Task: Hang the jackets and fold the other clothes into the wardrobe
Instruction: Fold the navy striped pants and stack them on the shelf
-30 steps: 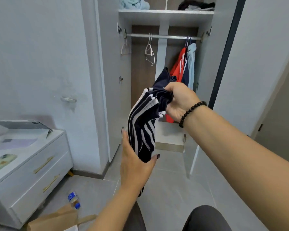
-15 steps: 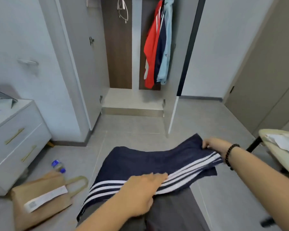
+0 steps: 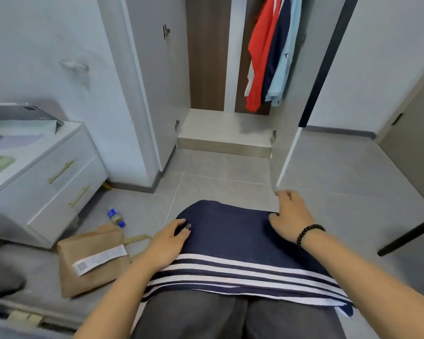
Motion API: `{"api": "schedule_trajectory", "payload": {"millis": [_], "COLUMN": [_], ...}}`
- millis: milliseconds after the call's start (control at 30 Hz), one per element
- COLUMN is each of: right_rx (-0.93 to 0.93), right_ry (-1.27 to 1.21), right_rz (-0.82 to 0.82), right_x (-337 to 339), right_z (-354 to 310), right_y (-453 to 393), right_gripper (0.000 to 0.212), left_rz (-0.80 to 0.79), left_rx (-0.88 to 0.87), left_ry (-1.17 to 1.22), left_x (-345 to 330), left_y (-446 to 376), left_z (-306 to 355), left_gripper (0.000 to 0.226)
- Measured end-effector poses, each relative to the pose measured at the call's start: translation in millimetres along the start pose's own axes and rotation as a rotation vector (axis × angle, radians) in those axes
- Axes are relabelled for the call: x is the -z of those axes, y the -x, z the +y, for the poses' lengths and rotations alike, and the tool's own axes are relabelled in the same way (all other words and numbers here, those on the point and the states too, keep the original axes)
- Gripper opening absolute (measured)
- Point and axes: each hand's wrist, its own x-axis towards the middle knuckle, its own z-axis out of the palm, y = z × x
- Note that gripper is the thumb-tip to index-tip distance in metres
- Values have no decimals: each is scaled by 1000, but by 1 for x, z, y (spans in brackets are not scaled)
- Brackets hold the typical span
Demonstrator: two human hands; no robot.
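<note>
Navy shorts (image 3: 230, 238) with white side stripes lie spread across the person's lap at lower centre, soft cloth ending short of bare grey floor tiles (image 3: 220, 177). The left hand (image 3: 165, 243) presses flat on the left edge; the right hand (image 3: 290, 217), fingers relaxed, rests on the right edge. The open wardrobe (image 3: 225, 128) stands beyond, upper centre, jackets (image 3: 267, 57) hanging inside.

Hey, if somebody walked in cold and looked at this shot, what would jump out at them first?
First, the navy garment with white stripes spread over the person's lap at bottom centre, with the left hand lying on its left edge and the right hand on its far right corner. Next, the red top hanging in the open wardrobe straight ahead, beside a navy and a light blue garment.
</note>
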Motion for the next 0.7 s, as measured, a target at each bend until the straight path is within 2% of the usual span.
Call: {"api": "schedule_trajectory", "payload": {"millis": [133,233,367,467,567,700], "right_rx": [449,578,562,546,490,374], "right_ry": [12,140,232,208,174,117], "right_rz": [-157,-237,-159,-162,-187,-278], "right_x": [-49,-93,-116,-115,-116,-118], "right_z": [-81,-118,-121,-110,-100,-83], "right_y": [3,14,14,8,8,13], "right_gripper": [52,52,55,61,64,67], "left_rz": [45,35,-150,-269,-303,-207], "left_rx": [211,366,539,504,498,331], "left_ry": [237,379,806,1067,1077,1004], "left_x": [2,7,19,22,23,34], "left_y": [-7,-7,-5,-6,-4,-8], "left_z": [-29,-52,-78,-93,-95,-86], "left_gripper": [32,31,39,43,44,42]}}
